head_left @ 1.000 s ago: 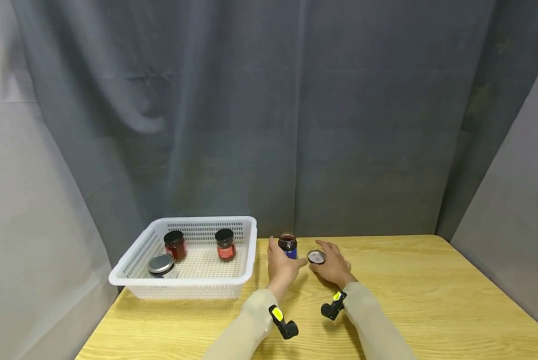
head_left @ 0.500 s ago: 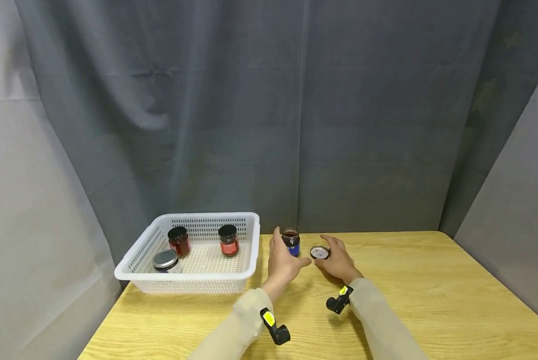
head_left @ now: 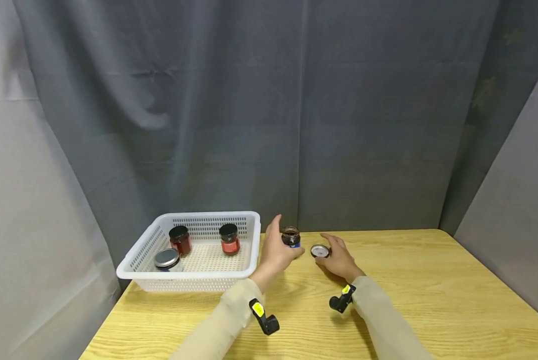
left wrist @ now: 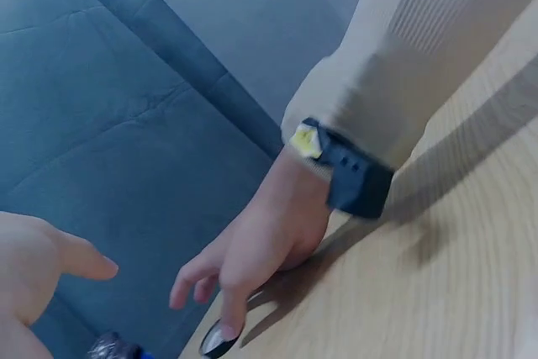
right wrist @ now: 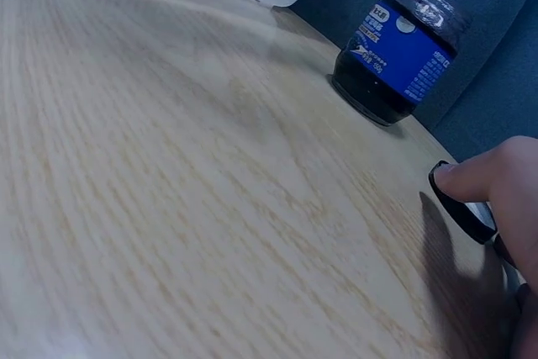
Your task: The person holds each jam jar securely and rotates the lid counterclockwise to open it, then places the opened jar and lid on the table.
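An uncapped glass jar [right wrist: 395, 56] with a blue label and dark contents stands upright on the table. Just left of it in the head view is my left hand [head_left: 278, 251], fingers straight and thumb spread, apart from the jar in the right wrist view. My right hand [head_left: 339, 260] pinches a round jar lid [head_left: 320, 251], its pale inside facing up, to the right of the jar. In the right wrist view, the thumb [right wrist: 496, 174] lies on the lid's dark rim; the other fingers are mostly hidden.
A white perforated plastic basket [head_left: 188, 275] stands on the left of the wooden table [head_left: 413, 300]. Inside are a black-lidded red jar [head_left: 180, 241], a silver-lidded jar [head_left: 168, 260] and a red-labelled jar [head_left: 229, 240]. A grey curtain [head_left: 233, 125] hangs behind.
My left hand has drawn back leftward from the jar, its fingers spreading wider. The right hand stays by the lid almost unmoved. The head view has shifted slightly.
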